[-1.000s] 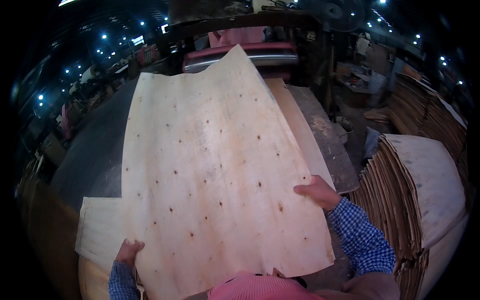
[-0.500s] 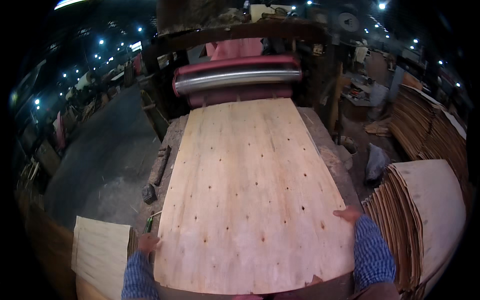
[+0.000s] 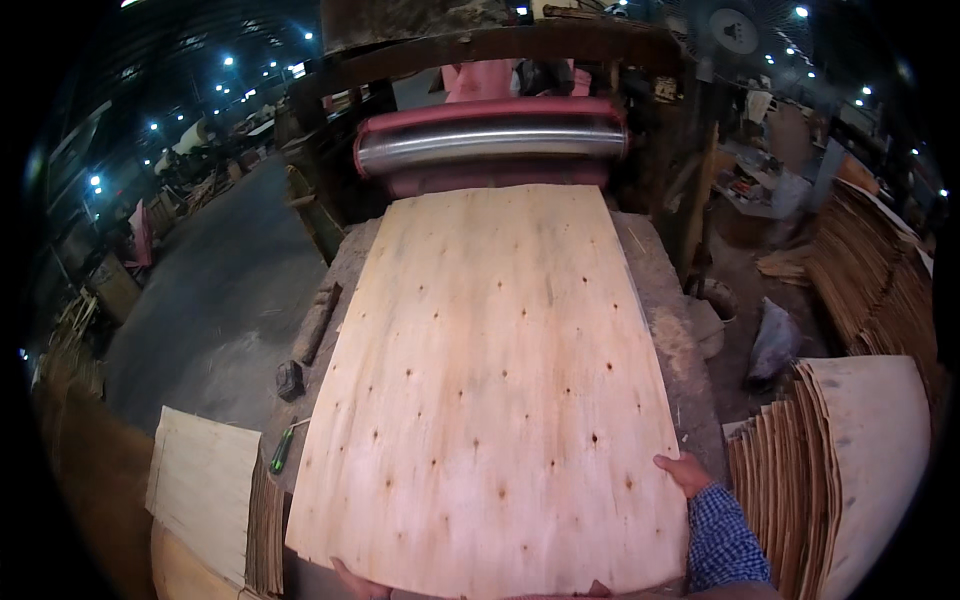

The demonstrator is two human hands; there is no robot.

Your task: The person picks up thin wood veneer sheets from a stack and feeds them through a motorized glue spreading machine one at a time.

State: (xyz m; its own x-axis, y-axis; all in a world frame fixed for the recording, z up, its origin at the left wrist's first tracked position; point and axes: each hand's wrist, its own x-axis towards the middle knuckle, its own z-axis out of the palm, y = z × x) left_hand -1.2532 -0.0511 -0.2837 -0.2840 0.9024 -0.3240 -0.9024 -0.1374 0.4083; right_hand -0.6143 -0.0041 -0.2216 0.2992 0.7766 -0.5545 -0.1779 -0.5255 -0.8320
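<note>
A large pale wood veneer sheet (image 3: 480,400) with small dark knots lies flat in front of me, its far edge just short of a shiny metal roller (image 3: 490,145) with pink-red rollers above and below. At the right edge, near the close corner, my right hand (image 3: 687,473) grips the sheet, thumb on top and fingers hidden beneath. My left hand (image 3: 358,583) holds the near edge left of the middle; little more than its thumb side shows at the bottom of the picture.
Stacked veneer sheets (image 3: 865,450) stand at the right, with a taller stack (image 3: 865,270) behind. Another stack (image 3: 205,470) is at the left. A green-handled screwdriver (image 3: 281,452) and a dark block (image 3: 289,380) lie left of the sheet. A bucket (image 3: 712,300) stands to the right.
My left hand has moved from the sheet's left edge to its near edge. My right hand has shifted slightly nearer along the right edge. The whole view has shifted a little.
</note>
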